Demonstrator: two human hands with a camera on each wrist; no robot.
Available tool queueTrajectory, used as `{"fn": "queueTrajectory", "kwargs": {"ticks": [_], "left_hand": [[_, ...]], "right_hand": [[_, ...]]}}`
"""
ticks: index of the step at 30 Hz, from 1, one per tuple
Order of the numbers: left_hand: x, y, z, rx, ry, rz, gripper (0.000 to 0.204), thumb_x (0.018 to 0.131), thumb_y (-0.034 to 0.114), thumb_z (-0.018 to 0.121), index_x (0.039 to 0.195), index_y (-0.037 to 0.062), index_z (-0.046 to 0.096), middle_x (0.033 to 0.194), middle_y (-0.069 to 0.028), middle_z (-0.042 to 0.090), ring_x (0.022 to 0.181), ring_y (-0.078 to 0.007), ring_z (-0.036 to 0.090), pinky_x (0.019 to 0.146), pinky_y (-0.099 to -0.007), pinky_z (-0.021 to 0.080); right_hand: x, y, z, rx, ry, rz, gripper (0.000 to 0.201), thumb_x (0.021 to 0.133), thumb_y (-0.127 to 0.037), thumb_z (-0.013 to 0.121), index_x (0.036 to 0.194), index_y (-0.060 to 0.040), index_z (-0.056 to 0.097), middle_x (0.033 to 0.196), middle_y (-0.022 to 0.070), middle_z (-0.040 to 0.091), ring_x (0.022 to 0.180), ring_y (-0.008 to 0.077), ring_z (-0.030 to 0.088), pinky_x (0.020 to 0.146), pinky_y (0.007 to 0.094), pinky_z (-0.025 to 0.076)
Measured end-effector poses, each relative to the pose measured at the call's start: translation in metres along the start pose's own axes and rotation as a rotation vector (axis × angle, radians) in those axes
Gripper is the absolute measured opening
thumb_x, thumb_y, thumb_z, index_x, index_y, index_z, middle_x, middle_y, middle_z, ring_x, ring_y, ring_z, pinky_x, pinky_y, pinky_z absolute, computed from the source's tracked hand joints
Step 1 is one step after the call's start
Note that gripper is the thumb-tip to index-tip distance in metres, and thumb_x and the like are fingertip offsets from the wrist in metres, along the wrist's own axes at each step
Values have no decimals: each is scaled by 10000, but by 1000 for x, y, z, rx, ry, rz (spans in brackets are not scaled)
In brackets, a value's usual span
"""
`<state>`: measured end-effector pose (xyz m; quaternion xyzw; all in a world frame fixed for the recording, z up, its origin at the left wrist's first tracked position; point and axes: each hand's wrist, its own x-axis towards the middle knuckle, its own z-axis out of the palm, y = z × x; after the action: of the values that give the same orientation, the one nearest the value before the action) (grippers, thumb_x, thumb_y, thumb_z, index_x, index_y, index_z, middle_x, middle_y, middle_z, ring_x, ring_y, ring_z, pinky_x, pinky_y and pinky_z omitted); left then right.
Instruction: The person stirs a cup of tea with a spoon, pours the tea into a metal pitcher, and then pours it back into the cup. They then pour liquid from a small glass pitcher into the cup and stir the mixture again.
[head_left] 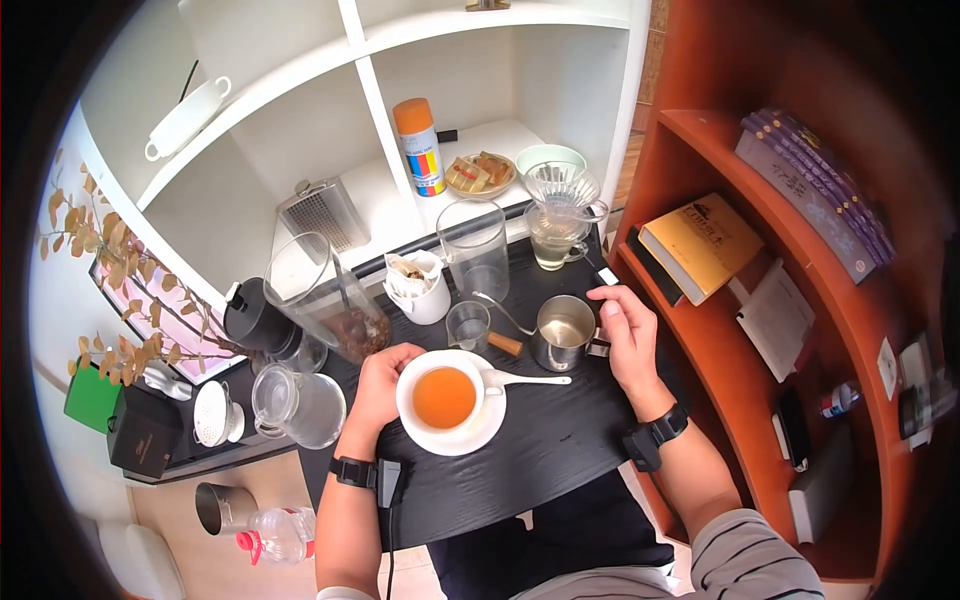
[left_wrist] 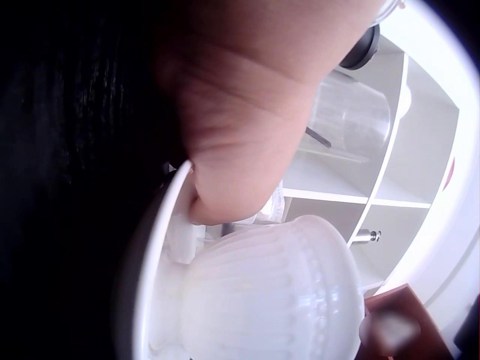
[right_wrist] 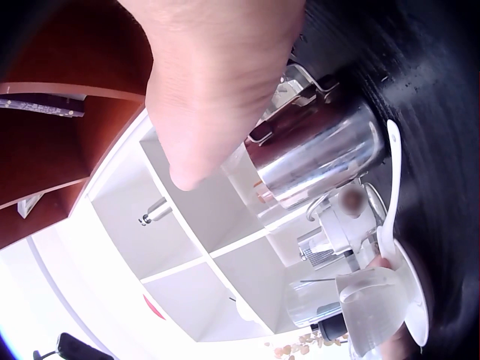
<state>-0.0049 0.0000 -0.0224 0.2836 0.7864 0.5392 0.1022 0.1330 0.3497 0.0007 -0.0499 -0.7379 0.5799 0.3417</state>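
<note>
A white cup of orange-brown liquid (head_left: 445,398) stands on a white saucer (head_left: 455,446), a white spoon (head_left: 540,380) beside it pointing right. My left hand (head_left: 382,388) pinches the saucer's left rim; in the left wrist view the thumb (left_wrist: 232,172) lies on the saucer edge (left_wrist: 154,277) beside the ribbed cup (left_wrist: 277,300). My right hand (head_left: 630,345) is at the handle side of a metal gooseneck kettle (head_left: 562,345), fingers loosely bent, holding nothing visible. In the right wrist view, the hand (right_wrist: 217,82) partly covers the kettle's (right_wrist: 330,150) handle area.
Behind the cup are a small glass pitcher (head_left: 468,326) with a wooden handle, a white mug (head_left: 420,295), tall glass cylinders (head_left: 475,250) and a glass dripper (head_left: 562,190). A lidded glass jug (head_left: 315,408) stands left. A red-brown bookshelf (head_left: 700,120) flanks the right side.
</note>
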Motion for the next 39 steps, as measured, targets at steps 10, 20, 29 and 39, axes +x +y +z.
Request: {"fn": "queueTrajectory", "kwargs": {"ticks": [10, 20, 29, 39], "left_hand": [[-1, 1, 1, -15, 10, 7, 173, 868, 43, 820, 1026, -5, 769, 794, -2, 739, 729, -40, 633, 666, -250, 513], [-1, 2, 0, -26, 1, -5, 190, 855, 42, 831, 1025, -11, 766, 796, 6, 728, 721, -33, 614, 655, -238, 502], [-1, 6, 0, 8, 22, -56, 214, 829, 57, 853, 1010, -5, 757, 741, 27, 650, 674, -39, 545, 629, -232, 452], [-2, 4, 0, 3, 26, -87, 241, 812, 69, 870, 1012, 0, 755, 742, 34, 625, 665, -39, 506, 622, -226, 421]], "right_hand": [[18, -18, -8, 75, 227, -87, 244, 1126, -198, 558, 1164, -11, 710, 821, -44, 550, 751, 53, 482, 668, 236, 394], [119, -19, -2, 56, 293, -135, 216, 1060, -216, 714, 1046, -2, 687, 838, -29, 605, 735, 56, 503, 674, 240, 458], [109, 12, -1, -182, 191, -166, 264, 1008, -232, 773, 1113, 3, 712, 921, 45, 617, 695, 98, 508, 640, 271, 441], [112, 20, 2, -82, 118, -188, 217, 1057, -204, 721, 1142, -4, 720, 925, 14, 650, 720, 74, 514, 682, 239, 452]]}}
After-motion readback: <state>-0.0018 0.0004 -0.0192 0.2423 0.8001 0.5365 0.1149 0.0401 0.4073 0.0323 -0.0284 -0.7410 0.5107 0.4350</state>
